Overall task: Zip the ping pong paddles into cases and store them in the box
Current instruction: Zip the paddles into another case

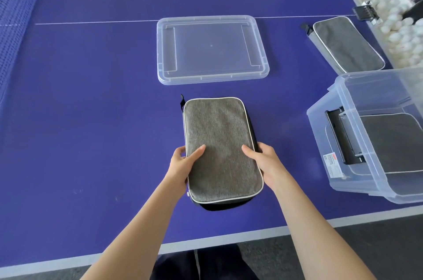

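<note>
step: carry case to box | thing: grey fabric rectangular case with white piping (222,146), flat on blue table (91,96), near centre | hands: left hand (183,163) and right hand (265,160) grip its long edges, thumbs on top | advice: lift level, move right, lay it flat in clear plastic box (320,137), probably on the case already inside

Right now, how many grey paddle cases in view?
3. Held case, mid-table, gripped by left hand and right hand; far case on the table beyond the clear storage box; boxed case flat inside it. More may hide beneath.
</note>
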A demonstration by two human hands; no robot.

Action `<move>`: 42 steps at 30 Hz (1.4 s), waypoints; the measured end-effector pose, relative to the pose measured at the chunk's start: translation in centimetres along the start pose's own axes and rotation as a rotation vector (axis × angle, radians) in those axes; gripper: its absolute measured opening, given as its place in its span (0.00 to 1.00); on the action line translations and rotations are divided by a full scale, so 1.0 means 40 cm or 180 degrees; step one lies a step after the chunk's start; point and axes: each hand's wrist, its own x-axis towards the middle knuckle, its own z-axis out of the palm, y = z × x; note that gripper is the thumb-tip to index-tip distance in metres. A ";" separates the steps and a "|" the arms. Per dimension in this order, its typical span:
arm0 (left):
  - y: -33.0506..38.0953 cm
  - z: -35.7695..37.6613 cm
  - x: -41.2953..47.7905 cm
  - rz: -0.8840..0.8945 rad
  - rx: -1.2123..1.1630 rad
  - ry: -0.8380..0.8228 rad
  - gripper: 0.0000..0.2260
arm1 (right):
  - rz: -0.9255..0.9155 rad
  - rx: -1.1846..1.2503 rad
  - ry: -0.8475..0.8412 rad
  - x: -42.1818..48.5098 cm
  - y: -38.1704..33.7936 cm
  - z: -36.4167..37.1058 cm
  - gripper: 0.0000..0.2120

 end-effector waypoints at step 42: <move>0.331 -0.096 -0.213 0.1444 -0.1784 0.0656 0.33 | -0.2104 0.0103 0.1269 -0.223 -0.253 0.196 0.14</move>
